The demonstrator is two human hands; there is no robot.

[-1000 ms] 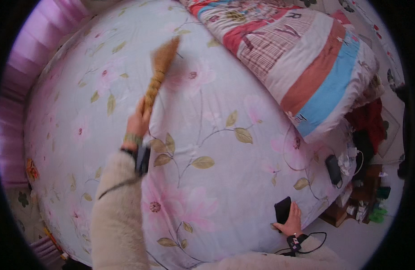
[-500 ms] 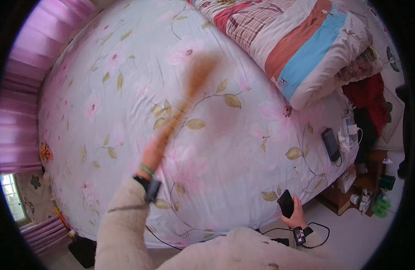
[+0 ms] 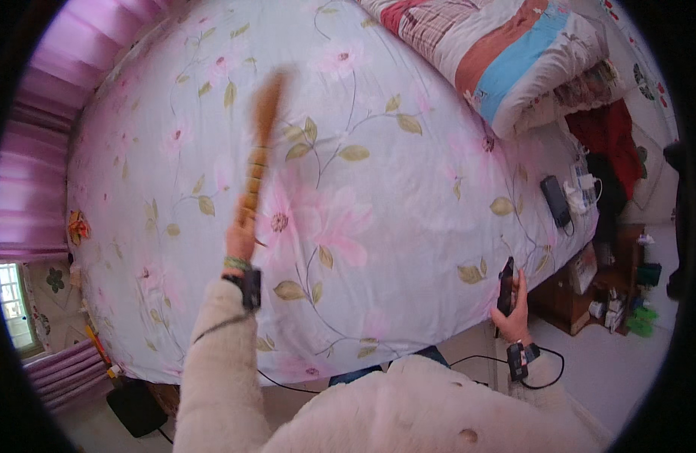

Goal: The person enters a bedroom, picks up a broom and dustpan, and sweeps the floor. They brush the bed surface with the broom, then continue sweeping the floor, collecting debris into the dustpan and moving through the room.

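head view: i see the left hand (image 3: 241, 240) gripping a straw brush (image 3: 259, 147), the right hand (image 3: 515, 317) gripping a black phone (image 3: 506, 289); the sheet (image 3: 416, 241) is spread, the quilt (image 3: 506, 57) isn't.

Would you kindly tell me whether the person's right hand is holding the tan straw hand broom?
No, the left hand grips the tan straw hand broom, while the right hand holds a slim black handheld device.
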